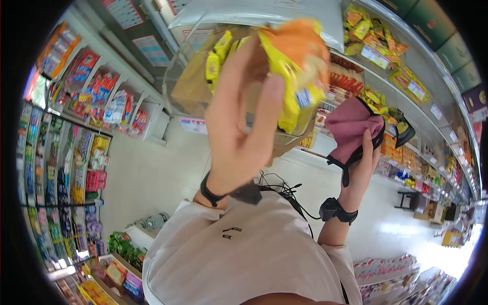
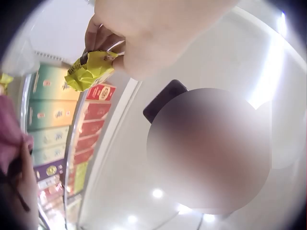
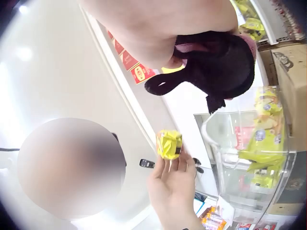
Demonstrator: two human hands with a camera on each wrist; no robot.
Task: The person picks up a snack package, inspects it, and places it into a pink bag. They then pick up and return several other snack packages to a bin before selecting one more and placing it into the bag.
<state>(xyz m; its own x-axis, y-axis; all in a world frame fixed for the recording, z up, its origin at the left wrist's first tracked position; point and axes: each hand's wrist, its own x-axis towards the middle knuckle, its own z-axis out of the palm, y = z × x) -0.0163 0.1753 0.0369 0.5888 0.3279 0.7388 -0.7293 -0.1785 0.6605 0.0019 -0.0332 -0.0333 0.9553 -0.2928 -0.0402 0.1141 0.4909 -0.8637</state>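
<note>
My left hand (image 1: pixel 236 127) pinches a yellow and orange snack packet (image 1: pixel 300 66), blurred in the head view, above a clear plastic bin (image 1: pixel 175 104). More yellow packets (image 1: pixel 216 63) lie in that bin beside brown cardboard. The left wrist view shows the packet's crinkled yellow end (image 2: pixel 91 72) between thumb and fingers. Over on the right, my right hand (image 1: pixel 358 168) grips a mauve cloth (image 1: pixel 351 124) with black edging. Its black side and loop (image 3: pixel 216 67) hang from the hand in the right wrist view. The cloth hides part of that hand's fingers.
Tiered shelves with yellow packets (image 1: pixel 376 35) and price tags run along the right. Green boxes (image 1: pixel 437 30) stand on top. A white shelf unit (image 1: pixel 152 119) with red and blue packs is at left. Black cables (image 1: pixel 284 190) lie at the waist.
</note>
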